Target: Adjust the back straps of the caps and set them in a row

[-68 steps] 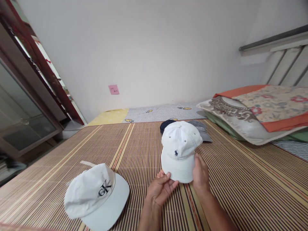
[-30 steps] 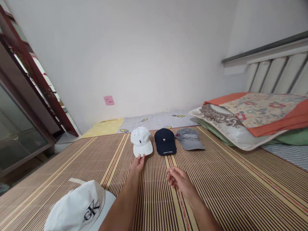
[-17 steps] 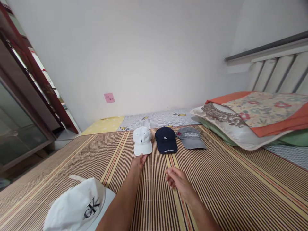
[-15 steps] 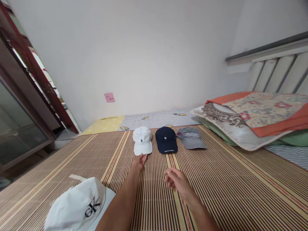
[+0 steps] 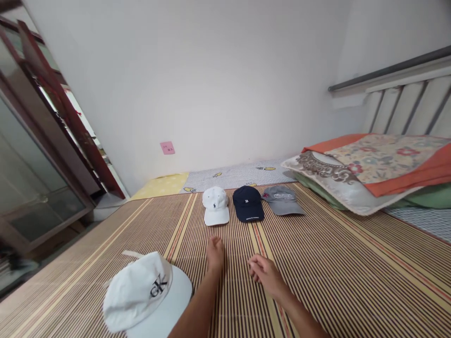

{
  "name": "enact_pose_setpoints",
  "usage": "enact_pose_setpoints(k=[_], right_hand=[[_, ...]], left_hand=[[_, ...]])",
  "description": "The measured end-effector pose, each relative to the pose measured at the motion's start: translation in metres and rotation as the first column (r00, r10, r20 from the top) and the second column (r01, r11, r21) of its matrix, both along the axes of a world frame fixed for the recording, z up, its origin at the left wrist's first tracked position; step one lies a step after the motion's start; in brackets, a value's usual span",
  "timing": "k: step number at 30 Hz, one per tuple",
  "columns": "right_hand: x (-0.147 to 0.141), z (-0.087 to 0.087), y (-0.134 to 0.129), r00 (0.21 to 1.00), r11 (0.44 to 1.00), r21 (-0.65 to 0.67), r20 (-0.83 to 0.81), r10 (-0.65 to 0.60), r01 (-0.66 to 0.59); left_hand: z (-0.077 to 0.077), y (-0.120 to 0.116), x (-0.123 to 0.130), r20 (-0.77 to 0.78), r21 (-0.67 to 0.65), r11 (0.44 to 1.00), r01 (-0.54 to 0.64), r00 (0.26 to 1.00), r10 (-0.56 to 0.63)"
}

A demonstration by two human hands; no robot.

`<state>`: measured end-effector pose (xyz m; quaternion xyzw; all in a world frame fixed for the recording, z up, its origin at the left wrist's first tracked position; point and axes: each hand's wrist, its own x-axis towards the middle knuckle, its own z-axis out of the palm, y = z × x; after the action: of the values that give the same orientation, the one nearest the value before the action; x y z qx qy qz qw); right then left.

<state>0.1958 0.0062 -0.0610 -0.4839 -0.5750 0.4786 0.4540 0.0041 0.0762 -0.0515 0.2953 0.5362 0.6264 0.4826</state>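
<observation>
While facing a row of caps in the head view, held nothing visible in either hand. Had the left hand [image 5: 214, 252] bent-fingered just short of the emblem-marked white cap [image 5: 215, 204], apart from its brim; could not tell how tightly, with the palm hidden. Had the right hand [image 5: 265, 273] loosely half-curled, clasping nothing, short of the navy cap [image 5: 248, 203]. Showed the emblem-marked white cap, navy cap and gray cap [image 5: 283, 202] side by side on the far part of the striped mat [image 5: 338, 267], brims toward the near side. Had the lettered white cap [image 5: 132, 293] outside the row, near at lower left, just beside the left forearm. Seemed at a pause between holds in lining up caps. For handling the lettered white cap, would have called for a leftward reach and a gentle grip, sparing the slouched crown.
</observation>
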Motion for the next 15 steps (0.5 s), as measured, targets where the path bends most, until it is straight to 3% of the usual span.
enact_pose_setpoints(k=[2, 4, 5, 6, 8, 10, 15], right_hand=[[-0.001, -0.006, -0.006, 0.999, 0.998, 0.063, 0.029, -0.029, 0.028], [-0.003, -0.010, -0.010, 0.997, 0.992, 0.112, 0.062, -0.056, 0.049], [-0.005, -0.012, -0.011, 0.994, 0.989, 0.133, 0.078, -0.072, 0.061], [-0.006, -0.014, -0.013, 0.992, 0.985, 0.153, 0.093, -0.090, 0.075], [-0.009, -0.017, -0.019, 0.985, 0.976, 0.189, 0.116, -0.128, 0.105], [-0.010, -0.021, -0.025, 0.979, 0.969, 0.211, 0.129, -0.156, 0.127], [-0.010, -0.029, -0.045, 0.978, 0.968, 0.214, 0.130, -0.162, 0.132]], left_hand=[[-0.003, -0.046, 0.005, -0.214, 0.019, 0.992, 0.126, 0.969, -0.119], [-0.005, -0.088, 0.008, -0.428, -0.014, 0.967, 0.255, 0.872, -0.237], [-0.006, -0.105, 0.008, -0.707, -0.128, 0.934, 0.335, 0.629, -0.323], [-0.006, -0.120, 0.007, -0.842, -0.216, 0.911, 0.350, 0.406, -0.356], [-0.007, -0.139, 0.005, -0.931, -0.309, 0.901, 0.303, 0.097, -0.352], [-0.007, -0.148, 0.004, -0.948, -0.305, 0.918, 0.252, 0.015, -0.319], [-0.011, -0.148, 0.004, -0.969, -0.240, 0.946, 0.217, 0.004, -0.247]])
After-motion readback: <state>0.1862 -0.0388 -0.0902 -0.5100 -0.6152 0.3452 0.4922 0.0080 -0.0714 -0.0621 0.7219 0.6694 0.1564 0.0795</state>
